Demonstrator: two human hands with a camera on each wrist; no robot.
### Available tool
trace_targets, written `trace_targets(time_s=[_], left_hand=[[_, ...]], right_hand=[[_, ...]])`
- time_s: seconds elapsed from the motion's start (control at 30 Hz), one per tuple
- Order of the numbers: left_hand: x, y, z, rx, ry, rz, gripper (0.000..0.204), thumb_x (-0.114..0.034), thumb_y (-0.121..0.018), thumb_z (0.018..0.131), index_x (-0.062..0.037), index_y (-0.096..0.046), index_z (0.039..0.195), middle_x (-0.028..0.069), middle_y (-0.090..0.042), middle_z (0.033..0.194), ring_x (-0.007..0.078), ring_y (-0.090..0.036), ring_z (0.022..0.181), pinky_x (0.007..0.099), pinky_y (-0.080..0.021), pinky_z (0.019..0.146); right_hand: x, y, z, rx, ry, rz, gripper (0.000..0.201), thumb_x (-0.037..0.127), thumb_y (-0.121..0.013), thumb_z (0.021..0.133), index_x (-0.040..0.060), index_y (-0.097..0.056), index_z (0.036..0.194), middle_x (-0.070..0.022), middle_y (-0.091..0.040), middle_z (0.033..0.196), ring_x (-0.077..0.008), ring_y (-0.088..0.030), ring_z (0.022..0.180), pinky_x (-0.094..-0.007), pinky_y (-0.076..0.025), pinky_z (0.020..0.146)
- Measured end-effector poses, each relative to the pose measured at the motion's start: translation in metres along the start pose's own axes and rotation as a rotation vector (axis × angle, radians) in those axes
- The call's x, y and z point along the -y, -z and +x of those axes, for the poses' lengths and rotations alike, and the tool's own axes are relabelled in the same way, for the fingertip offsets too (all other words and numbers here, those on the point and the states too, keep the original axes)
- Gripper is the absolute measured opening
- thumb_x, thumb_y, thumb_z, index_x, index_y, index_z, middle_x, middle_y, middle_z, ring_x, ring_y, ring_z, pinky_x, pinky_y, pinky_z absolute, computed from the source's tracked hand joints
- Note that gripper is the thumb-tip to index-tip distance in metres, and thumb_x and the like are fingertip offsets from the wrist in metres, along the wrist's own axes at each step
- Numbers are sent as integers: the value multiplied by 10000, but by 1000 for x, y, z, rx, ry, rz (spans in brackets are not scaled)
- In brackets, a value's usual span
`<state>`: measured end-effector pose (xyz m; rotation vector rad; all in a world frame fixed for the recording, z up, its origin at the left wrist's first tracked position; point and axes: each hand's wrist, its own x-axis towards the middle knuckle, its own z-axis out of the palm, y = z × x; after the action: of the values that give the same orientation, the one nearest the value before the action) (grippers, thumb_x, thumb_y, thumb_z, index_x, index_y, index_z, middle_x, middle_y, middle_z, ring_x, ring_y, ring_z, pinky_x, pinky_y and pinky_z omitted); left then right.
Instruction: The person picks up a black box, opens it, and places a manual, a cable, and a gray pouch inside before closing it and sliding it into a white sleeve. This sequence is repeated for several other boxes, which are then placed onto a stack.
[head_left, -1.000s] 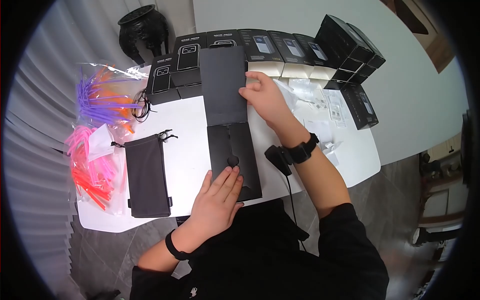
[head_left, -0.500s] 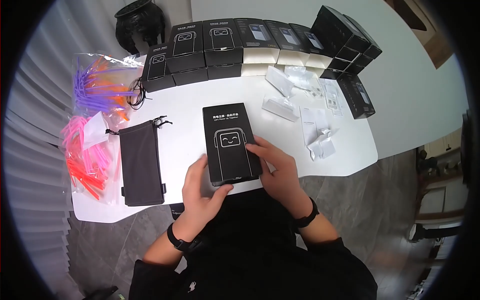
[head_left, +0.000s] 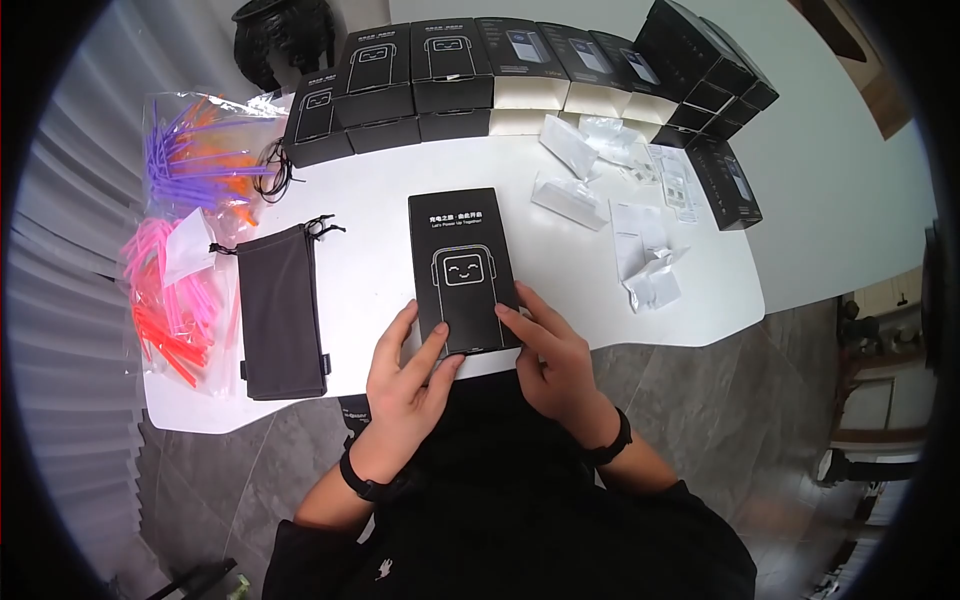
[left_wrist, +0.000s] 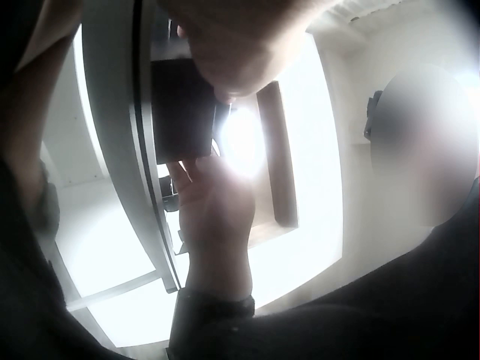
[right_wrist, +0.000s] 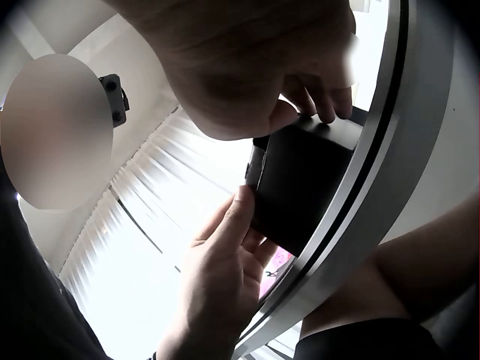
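In the head view a black box [head_left: 462,225] with a smiling line-drawn face lies closed near the table's front edge. My left hand [head_left: 408,372] holds its left side and near corner, one fingertip on the lid and the thumb by the near edge. My right hand [head_left: 562,368] grips the right side, index fingertip on top. The left wrist view shows the dark box [left_wrist: 180,112] between my left hand [left_wrist: 244,49] and right hand [left_wrist: 217,229]. From the right wrist, the box [right_wrist: 300,184] appears between my right hand [right_wrist: 247,67] and left hand [right_wrist: 225,277].
A dark drawstring pouch [head_left: 280,310] lies left of the box, beside bags of purple-orange sticks [head_left: 200,165] and pink-red sticks [head_left: 175,300]. Black boxes [head_left: 450,60] line the back. Crumpled white packaging [head_left: 655,280] and papers lie right. The white table [head_left: 370,200] shows between them.
The box's raised flap has folded down, and its printed lid now faces up. My right hand came down from the flap to the box's side. My left index finger has moved onto the lid.
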<state>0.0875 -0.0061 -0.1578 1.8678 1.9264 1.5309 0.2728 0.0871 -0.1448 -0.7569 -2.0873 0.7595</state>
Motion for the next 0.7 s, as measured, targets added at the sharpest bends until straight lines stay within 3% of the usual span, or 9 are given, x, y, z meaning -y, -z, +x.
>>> trace_targets(time_s=[0.43, 0.53, 0.63, 0.7], left_hand=[[1, 0, -1, 21, -40, 59, 388, -56, -825, 761, 9, -728, 1131, 300, -559, 1338, 411, -627, 1152, 419, -524, 955], [3, 6, 4, 76, 32, 7, 324, -6, -789, 790, 21, -733, 1108, 298, -546, 1364, 386, -624, 1178, 401, -516, 977], [3, -10, 6, -31, 192, -302, 396, 36, -730, 839, 40, -666, 1230, 275, -551, 1376, 339, -623, 1196, 361, -502, 1003], [-9, -9, 11, -55, 404, -410, 494, 45, -698, 864, 58, -567, 1340, 262, -551, 1383, 307, -623, 1198, 341, -493, 1013]], right_hand=[[1, -3, -5, -12, 10, -97, 609, -142, -526, 719, 88, -685, 1260, -305, -531, 1383, -407, -631, 1152, -417, -531, 942], [4, -1, -6, 10, -21, -106, 605, -133, -530, 718, 92, -688, 1258, -311, -540, 1369, -417, -633, 1149, -416, -537, 932], [9, 6, -1, 45, -78, -72, 515, -86, -595, 749, 83, -698, 1224, -313, -563, 1338, -426, -635, 1140, -416, -547, 908], [9, 8, 4, 52, -105, -36, 443, -27, -668, 772, 74, -699, 1202, -315, -578, 1314, -429, -636, 1132, -415, -554, 890]])
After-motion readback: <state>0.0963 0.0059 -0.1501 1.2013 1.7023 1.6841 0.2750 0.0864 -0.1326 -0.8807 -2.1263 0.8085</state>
